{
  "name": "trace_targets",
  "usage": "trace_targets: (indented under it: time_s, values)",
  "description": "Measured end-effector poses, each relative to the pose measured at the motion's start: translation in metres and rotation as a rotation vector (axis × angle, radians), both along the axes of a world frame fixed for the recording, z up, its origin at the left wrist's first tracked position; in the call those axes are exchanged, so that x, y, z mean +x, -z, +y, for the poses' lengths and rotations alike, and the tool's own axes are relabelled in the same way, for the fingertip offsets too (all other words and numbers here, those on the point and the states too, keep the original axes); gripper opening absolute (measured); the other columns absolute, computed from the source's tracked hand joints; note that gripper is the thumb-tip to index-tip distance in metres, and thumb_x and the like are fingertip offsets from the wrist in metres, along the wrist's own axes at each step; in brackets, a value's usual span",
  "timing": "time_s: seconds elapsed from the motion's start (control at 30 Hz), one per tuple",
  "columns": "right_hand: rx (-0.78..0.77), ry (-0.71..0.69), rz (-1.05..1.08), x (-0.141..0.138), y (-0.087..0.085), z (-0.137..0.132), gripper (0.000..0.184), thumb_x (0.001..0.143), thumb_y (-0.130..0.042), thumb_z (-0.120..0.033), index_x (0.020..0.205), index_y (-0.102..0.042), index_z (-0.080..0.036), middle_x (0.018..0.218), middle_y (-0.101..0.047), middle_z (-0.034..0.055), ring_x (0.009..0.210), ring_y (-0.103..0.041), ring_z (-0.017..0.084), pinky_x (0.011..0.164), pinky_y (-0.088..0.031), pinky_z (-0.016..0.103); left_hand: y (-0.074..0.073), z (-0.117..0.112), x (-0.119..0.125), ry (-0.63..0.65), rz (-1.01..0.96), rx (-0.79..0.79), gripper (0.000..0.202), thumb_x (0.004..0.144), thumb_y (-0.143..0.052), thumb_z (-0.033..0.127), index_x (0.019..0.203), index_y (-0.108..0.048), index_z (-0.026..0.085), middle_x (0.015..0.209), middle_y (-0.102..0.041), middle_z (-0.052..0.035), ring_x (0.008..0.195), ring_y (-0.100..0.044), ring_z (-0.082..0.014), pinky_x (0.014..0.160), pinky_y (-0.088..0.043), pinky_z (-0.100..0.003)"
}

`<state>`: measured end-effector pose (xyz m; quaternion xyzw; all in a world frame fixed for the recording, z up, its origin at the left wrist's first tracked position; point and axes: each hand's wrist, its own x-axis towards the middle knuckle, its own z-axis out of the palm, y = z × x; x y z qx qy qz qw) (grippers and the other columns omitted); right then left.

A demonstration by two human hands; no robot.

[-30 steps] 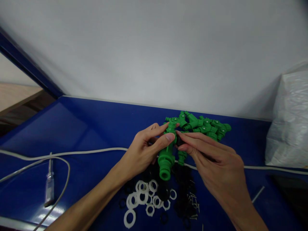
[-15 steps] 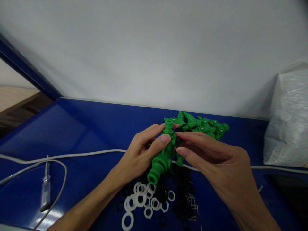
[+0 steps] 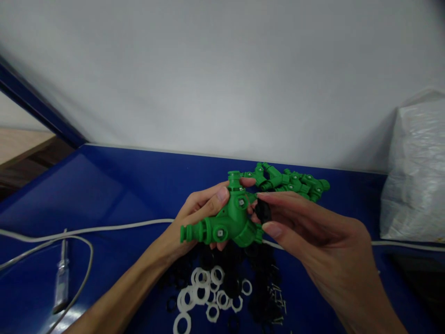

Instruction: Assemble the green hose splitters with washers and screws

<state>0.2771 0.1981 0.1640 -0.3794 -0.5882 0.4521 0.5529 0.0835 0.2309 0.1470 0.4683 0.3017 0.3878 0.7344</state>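
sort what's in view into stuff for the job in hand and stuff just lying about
Belonging, or likely so:
green fitting, in the left hand
black piece, in the right hand
other green fittings, white rings and small metal pieces nearby

Seemingly just lying about:
white cable
wrapped bundle at the right
screwdriver at the left, possibly a tool
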Motion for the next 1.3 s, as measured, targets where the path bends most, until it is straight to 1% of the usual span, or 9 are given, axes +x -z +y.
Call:
trace_targets:
  time_s: [0.07, 0.2, 0.43, 0.57, 0.67, 0.73, 0.93, 1.13, 1.3]
  values:
    - [-0.002, -0.01, 0.012, 0.0, 0.0, 0.0, 0.045, 0.077, -0.077, -0.003, 0.106, -0.078, -0.037, 0.106, -0.078, -0.0098, 0.093, -0.074, 0.008, 0.086, -0.057, 0.01, 0.006, 0.001, -0.002, 0.012, -0.07, -0.002, 0.057, 0.093, -0.058, 0.051, 0.143, -0.054, 0.024, 0.087, -0.071, -0.0049, 0.043, -0.058, -0.0067, 0.036, -0.043, -0.014]
    - [0.005, -0.029, 0.03, 0.0, 0.001, 0.0, 0.044, 0.077, -0.078, -0.004, 0.107, -0.077, -0.036, 0.107, -0.078, -0.0073, 0.092, -0.074, 0.01, 0.084, -0.06, 0.015, 0.015, 0.002, -0.005, 0.037, -0.157, -0.024, 0.054, 0.094, -0.057, 0.05, 0.141, -0.056, 0.025, 0.092, -0.07, -0.005, 0.044, -0.06, -0.0069, 0.036, -0.045, -0.014]
    - [-0.008, -0.055, 0.036, 0.001, 0.0, -0.003, 0.046, 0.077, -0.078, -0.004, 0.107, -0.077, -0.038, 0.106, -0.077, -0.0041, 0.09, -0.074, 0.015, 0.082, -0.064, 0.024, 0.016, 0.004, -0.001, 0.094, -0.284, -0.015, 0.045, 0.092, -0.061, 0.047, 0.129, -0.066, 0.023, 0.09, -0.07, -0.0051, 0.053, -0.061, -0.0091, 0.04, -0.047, -0.015]
    - [0.007, -0.084, 0.062, 0.0, 0.0, -0.003, 0.046, 0.078, -0.077, -0.005, 0.109, -0.077, -0.039, 0.107, -0.076, -0.0027, 0.09, -0.074, 0.017, 0.081, -0.065, 0.028, 0.017, 0.005, 0.001, 0.139, -0.361, 0.012, 0.039, 0.089, -0.067, 0.044, 0.121, -0.071, 0.022, 0.087, -0.072, -0.0051, 0.068, -0.067, -0.0131, 0.056, -0.053, -0.019]
    - [-0.007, -0.102, 0.068, 0.0, 0.0, -0.003, 0.048, 0.078, -0.077, -0.004, 0.109, -0.076, -0.04, 0.107, -0.076, -0.0037, 0.093, -0.073, 0.017, 0.083, -0.064, 0.029, 0.02, 0.005, -0.001, 0.095, -0.346, -0.018, 0.036, 0.09, -0.067, 0.04, 0.12, -0.072, 0.021, 0.087, -0.073, -0.0054, 0.078, -0.069, -0.0169, 0.073, -0.055, -0.026]
    - [-0.027, -0.11, 0.083, 0.001, 0.0, -0.003, 0.047, 0.077, -0.077, -0.004, 0.107, -0.077, -0.041, 0.106, -0.077, -0.0039, 0.092, -0.074, 0.017, 0.083, -0.064, 0.029, 0.022, 0.004, -0.002, 0.065, -0.334, -0.028, 0.037, 0.09, -0.066, 0.04, 0.121, -0.071, 0.021, 0.087, -0.073, -0.0058, 0.079, -0.07, -0.0181, 0.077, -0.054, -0.028]
    - [-0.111, -0.187, 0.18, 0.0, 0.0, -0.003, 0.045, 0.079, -0.075, -0.003, 0.108, -0.077, -0.039, 0.105, -0.077, -0.0041, 0.091, -0.074, 0.014, 0.082, -0.062, 0.023, 0.021, 0.004, -0.004, 0.169, -0.358, -0.034, 0.038, 0.088, -0.068, 0.042, 0.121, -0.071, 0.023, 0.089, -0.073, -0.0055, 0.078, -0.071, -0.0183, 0.076, -0.054, -0.029]
    - [-0.145, -0.267, 0.217, 0.001, -0.001, -0.003, 0.042, 0.083, -0.072, -0.008, 0.112, -0.076, -0.038, 0.11, -0.077, -0.0018, 0.081, -0.074, 0.013, 0.079, -0.063, 0.026, 0.019, 0.001, -0.004, 0.183, -0.356, -0.049, 0.037, 0.085, -0.071, 0.045, 0.118, -0.072, 0.026, 0.091, -0.075, -0.0045, 0.075, -0.071, -0.0178, 0.071, -0.054, -0.028]
    - [-0.153, -0.293, 0.194, 0.002, 0.0, -0.002, 0.041, 0.086, -0.07, -0.011, 0.113, -0.074, -0.041, 0.124, -0.073, -0.0003, 0.078, -0.074, 0.015, 0.076, -0.064, 0.033, 0.004, -0.004, 0.0, 0.065, -0.276, -0.091, 0.04, 0.079, -0.078, 0.046, 0.109, -0.076, 0.019, 0.08, -0.074, -0.0056, 0.071, -0.07, -0.0167, 0.069, -0.054, -0.025]
